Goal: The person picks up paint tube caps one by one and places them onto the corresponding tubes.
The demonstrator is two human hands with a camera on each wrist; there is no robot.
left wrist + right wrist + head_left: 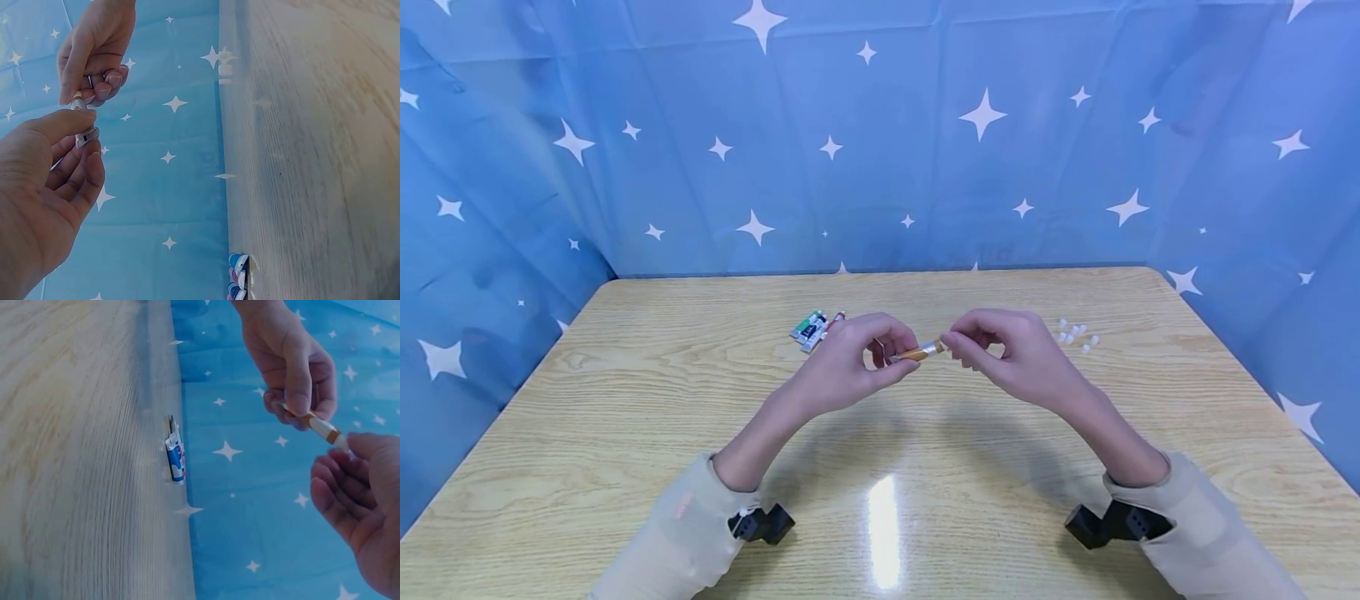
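My left hand (853, 362) pinches a small paint tube (917, 354) with an ochre and silver body, between thumb and fingers above the table. The tube lies roughly sideways, its neck end toward my right hand (1018, 354). In the right wrist view, the right thumb and fingertips pinch the tube's white cap (342, 443), largely covered by the fingers. Whether the cap is on the neck or loose cannot be told. The flat crimped end of the tube (88, 138) shows below the left thumb in the left wrist view.
Several paint tubes (808, 327), with green, dark blue and red bands, lie together on the wooden table (647, 400) beyond my left hand. Several small white caps (1078, 331) are scattered right of my right hand. A blue star-patterned curtain (895, 150) hangs behind the table.
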